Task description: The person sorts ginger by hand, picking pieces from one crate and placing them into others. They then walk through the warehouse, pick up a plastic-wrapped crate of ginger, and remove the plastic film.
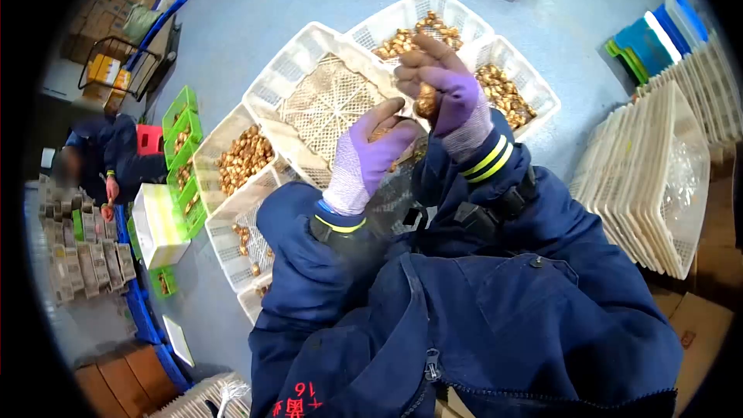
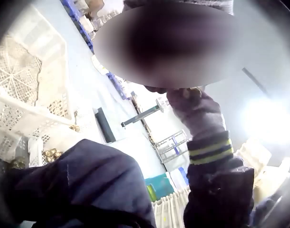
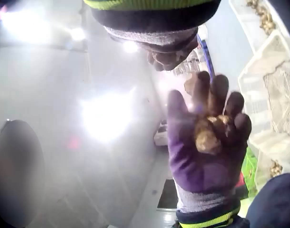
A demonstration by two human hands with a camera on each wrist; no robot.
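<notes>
Right hand: Gloved in purple and grey, the worker's right hand grips a brown bulb-like piece above the crates, its fingers soiled.
Left hand: Palm up with relaxed fingers, the left hand cradles small brown pieces in its palm, just beside the right.
Brown harvest: More pieces lie heaped in the left crate, the back crate and the right crate, around the lattice-bottomed crate.
Step in hand: Apparently picking over and sorting, a handful being checked piece by piece between the two gloves.
Next move: Likely calls for judging the gripped piece, choosing its crate and releasing it low, the left palm kept level so nothing rolls off.
Background: A second worker in dark clothing is near green crates.
</notes>
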